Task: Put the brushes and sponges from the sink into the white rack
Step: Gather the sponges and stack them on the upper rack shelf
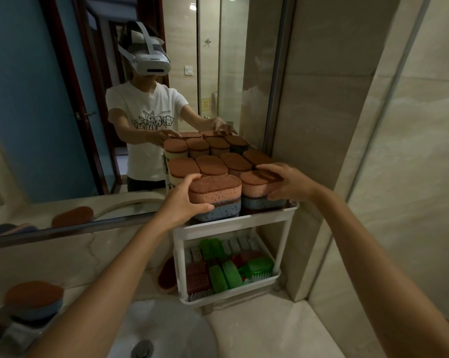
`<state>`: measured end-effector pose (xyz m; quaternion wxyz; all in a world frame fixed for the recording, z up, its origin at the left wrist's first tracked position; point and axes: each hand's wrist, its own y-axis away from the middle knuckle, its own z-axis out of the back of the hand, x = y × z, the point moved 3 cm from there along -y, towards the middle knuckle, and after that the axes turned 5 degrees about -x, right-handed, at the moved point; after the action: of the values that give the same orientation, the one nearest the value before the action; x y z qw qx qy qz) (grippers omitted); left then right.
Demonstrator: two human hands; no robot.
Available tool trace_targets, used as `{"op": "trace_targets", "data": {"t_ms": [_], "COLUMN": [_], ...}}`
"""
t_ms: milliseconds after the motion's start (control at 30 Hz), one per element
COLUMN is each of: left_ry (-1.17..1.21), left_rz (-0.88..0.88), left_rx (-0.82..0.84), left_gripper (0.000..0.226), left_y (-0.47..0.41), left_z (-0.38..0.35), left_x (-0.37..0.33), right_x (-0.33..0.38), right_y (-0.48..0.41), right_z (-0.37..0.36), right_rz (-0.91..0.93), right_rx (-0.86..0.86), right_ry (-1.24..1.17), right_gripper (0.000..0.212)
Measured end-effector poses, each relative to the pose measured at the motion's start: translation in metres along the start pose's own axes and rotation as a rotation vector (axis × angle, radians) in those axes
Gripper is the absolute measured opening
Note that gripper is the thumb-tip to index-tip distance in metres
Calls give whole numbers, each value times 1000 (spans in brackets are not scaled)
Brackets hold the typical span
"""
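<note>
On the upper shelf of the white rack (233,223) stand rows of oval sponges (211,165) with brown scrub tops, stacked two deep at the front edge. The front-left sponge (215,189), pink under its brown top, lies on a blue one, and the left hand (184,202) grips its left end, fingers curled over the top and thumb low against the side. The right hand (290,182) holds the front-right sponge (254,184), also pink on a blue one, with fingers spread across its top and thumb pressed to its near side. On the lower shelf of the rack lie the brushes (228,270), green, red and white, packed close together with bristles showing. Against the rack's lower left side a leaning sponge (167,276) stands on edge on the desk (257,332). In front of the rack and to its left sits the sink (166,329) with its drain (142,348). Well left of the rack, past the sink, a blurred sponge (33,297) with a brown top sits near the picture's edge. Behind the rack the mirror (50,125) shows the sponges and both hands again
</note>
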<state>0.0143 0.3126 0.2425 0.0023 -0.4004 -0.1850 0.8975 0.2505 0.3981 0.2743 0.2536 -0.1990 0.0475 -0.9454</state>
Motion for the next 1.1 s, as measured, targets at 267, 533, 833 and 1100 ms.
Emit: {"op": "trace_targets", "data": {"t_ms": [267, 533, 833, 1100], "left_ry": [14, 16, 15, 94], "left_rz": [17, 15, 9, 15], "left_rx": [15, 7, 2, -49], "left_gripper": [78, 78, 77, 86], "left_y": [-3, -6, -6, 2], "left_z": [-1, -1, -2, -6], "left_x": [1, 4, 4, 3], "right_x": [11, 8, 8, 4], "right_y": [-13, -13, -11, -9], "right_z": [4, 10, 3, -8], "right_rz": [35, 18, 20, 5], "right_rx": [28, -15, -12, 12], "right_ry": [254, 146, 232, 281], "right_gripper": [76, 68, 73, 87]}}
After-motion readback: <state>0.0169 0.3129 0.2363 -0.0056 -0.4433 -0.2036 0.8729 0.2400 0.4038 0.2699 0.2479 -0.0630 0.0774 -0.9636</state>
